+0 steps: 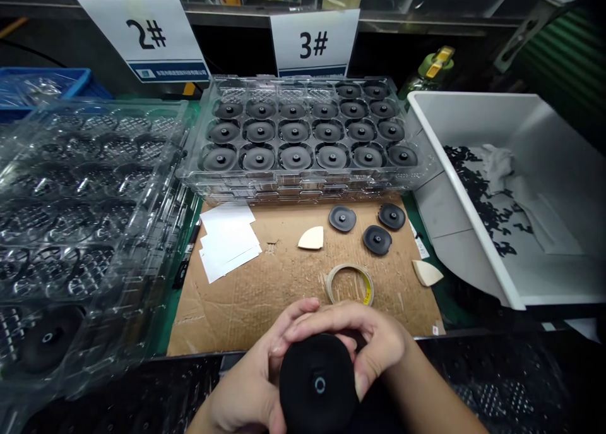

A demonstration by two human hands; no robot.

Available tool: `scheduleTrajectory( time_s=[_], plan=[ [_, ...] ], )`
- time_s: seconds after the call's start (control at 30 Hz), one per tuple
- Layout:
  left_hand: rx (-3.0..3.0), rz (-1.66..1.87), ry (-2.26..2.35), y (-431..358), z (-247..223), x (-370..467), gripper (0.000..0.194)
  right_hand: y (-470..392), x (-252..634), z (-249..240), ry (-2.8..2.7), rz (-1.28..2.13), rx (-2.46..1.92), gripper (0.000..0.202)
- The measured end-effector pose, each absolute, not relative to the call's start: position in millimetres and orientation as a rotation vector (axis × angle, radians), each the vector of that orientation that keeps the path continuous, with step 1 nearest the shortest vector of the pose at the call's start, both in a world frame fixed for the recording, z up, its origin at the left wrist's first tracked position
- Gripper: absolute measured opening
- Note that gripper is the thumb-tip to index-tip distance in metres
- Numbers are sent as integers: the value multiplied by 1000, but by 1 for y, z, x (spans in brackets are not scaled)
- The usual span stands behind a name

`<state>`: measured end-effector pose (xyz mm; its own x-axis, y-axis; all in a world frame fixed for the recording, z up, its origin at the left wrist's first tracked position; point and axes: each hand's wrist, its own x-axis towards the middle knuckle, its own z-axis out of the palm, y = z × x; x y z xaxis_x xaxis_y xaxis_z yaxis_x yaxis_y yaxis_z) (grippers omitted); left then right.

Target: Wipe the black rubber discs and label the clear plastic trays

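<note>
Your left hand (pixel 250 383) and right hand (pixel 374 345) are both clenched around one black disc (pixel 318 383), low in the view, near edge of the cardboard (pixel 237 314). Left grip on its left side, right grip on its top and right side, thumb against the rim. Disc face shows a small ring near its middle.

Just beyond your fingers: tape roll (pixel 330 282) lying flat on the cardboard. Past it, three loose black discs (pixel 377 239) and a pale wedge (pixel 312 238); second wedge (pixel 426 273) at the right edge. White paper pieces (pixel 230 238) overlap on the left.

Clear tray stack (pixel 307 184) behind the cardboard, "3#" sign (pixel 313 42) above, many discs in its pockets. White bin (pixel 473 225) on the right holds small black parts (pixel 487 200).
</note>
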<state>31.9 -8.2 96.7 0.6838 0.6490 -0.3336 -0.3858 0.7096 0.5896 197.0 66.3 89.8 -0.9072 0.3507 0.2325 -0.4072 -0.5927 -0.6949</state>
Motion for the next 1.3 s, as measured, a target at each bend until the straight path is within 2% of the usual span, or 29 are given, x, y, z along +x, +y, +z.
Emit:
scheduleTrajectory(
  time_s=[0.3, 0.47, 0.57, 0.7, 0.83, 1.0, 1.3],
  plan=[
    [487, 657, 512, -11, 89, 31, 107, 63, 197, 88, -1003, 2533, 60, 58],
    [355, 890, 525, -14, 100, 36, 96, 52, 198, 85, -823, 2563, -147, 59],
    [328, 1037, 675, -16, 107, 38, 91, 43, 199, 82, -769, 2366, -423, 57],
    [607, 1211, 1018, -18, 112, 43, 85, 27, 209, 77, -749, 2065, -659, 49],
    [1172, 1370, 1293, -13, 112, 50, 88, 12, 229, 75, -722, 2005, -831, 34],
    [1469, 1263, 1335, -11, 108, 51, 92, 0, 245, 78, -750, 1969, -940, 25],
    [1192, 1209, 1310, -17, 113, 49, 85, -6, 239, 77, -724, 2006, -1017, 25]
  ],
)
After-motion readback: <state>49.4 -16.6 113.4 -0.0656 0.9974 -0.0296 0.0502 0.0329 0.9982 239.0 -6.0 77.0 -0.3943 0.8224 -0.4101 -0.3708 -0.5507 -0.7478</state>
